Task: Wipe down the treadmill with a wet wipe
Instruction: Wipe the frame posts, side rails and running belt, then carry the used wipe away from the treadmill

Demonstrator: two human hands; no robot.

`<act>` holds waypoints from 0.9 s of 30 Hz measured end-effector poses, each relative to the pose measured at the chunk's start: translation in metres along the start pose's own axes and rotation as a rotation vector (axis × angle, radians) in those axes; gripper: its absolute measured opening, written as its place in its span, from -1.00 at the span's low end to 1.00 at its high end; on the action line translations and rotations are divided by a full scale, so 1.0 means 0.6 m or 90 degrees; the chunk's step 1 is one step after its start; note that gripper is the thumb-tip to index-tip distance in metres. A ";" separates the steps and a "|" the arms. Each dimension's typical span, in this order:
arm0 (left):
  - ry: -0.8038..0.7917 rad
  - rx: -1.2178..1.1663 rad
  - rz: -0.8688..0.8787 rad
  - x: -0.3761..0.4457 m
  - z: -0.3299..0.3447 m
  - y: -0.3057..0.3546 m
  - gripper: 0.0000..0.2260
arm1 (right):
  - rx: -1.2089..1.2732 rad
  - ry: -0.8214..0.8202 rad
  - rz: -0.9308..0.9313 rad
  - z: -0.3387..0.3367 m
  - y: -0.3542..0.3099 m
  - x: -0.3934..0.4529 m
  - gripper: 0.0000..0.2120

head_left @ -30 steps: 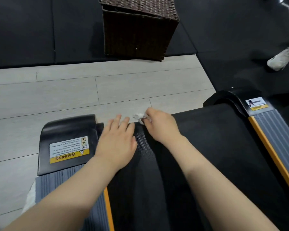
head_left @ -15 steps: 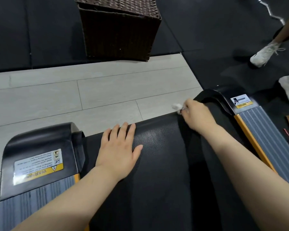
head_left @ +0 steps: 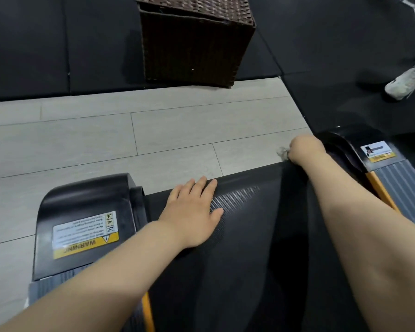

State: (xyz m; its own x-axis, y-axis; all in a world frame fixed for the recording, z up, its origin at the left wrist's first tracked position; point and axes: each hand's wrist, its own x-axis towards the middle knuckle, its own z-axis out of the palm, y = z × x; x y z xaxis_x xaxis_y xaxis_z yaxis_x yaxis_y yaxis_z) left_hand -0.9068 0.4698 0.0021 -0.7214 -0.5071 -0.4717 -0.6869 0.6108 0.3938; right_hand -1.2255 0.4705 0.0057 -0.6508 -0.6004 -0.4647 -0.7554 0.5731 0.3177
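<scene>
The treadmill belt (head_left: pixel 261 236) is big and black. Press your left hand (head_left: pixel 192 212) flat on it, fingers loose, holding nothing. Your right hand (head_left: pixel 304 149) squeezes the wet wipe (head_left: pixel 282 152) at the belt's far edge, by the right corner. Rub slowly and push down along the whole edge. I cannot see inside the brown basket (head_left: pixel 197 41) on the floor (head_left: pixel 106 140).

Left hand (head_left: pixel 192 212) flat, palm down, on belt (head_left: pixel 261 236) near its end edge, beside left end cap (head_left: pixel 86 212) with yellow warning label (head_left: pixel 85 234). Right hand (head_left: pixel 306 149) closed around crumpled wipe (head_left: pixel 282 153) at belt's far right corner, against right end cap (head_left: pixel 343 144). Wicker basket (head_left: pixel 197 41) beyond, on dark mat.
</scene>
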 end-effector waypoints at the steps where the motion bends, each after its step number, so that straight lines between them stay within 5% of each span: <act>1: -0.028 -0.062 0.007 0.002 -0.019 -0.012 -0.44 | -0.024 -0.049 -0.019 -0.008 -0.029 -0.008 -0.66; 4: -0.030 -0.116 -0.014 0.002 -0.065 -0.072 -0.54 | 0.089 -0.119 -0.172 -0.006 -0.133 -0.055 -0.62; 7: 0.007 0.028 -0.057 -0.011 -0.090 -0.143 -0.59 | 0.307 -0.145 -0.291 0.011 -0.226 -0.109 -0.82; 10: -0.008 0.004 -0.104 -0.021 -0.101 -0.200 -0.59 | 0.458 -0.213 -0.424 0.021 -0.268 -0.149 -0.92; 16: 0.067 -0.068 -0.122 -0.040 -0.089 -0.215 -0.60 | 0.190 -0.193 -0.307 -0.016 -0.238 -0.110 -0.83; 22: 0.122 -0.045 -0.152 -0.047 -0.089 -0.200 -0.61 | 0.430 -0.256 -0.502 -0.004 -0.370 -0.216 -0.79; 27: 0.125 -0.006 -0.082 -0.048 -0.083 -0.190 -0.64 | 0.329 -0.159 -0.378 -0.007 -0.234 -0.144 -0.68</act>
State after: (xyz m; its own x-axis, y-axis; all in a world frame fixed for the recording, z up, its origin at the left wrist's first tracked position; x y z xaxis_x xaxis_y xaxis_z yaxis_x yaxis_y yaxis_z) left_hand -0.8120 0.3847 0.0100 -0.6308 -0.6893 -0.3563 -0.7742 0.5281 0.3490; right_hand -1.0633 0.4393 0.0048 -0.0718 -0.7772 -0.6252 -0.7989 0.4201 -0.4304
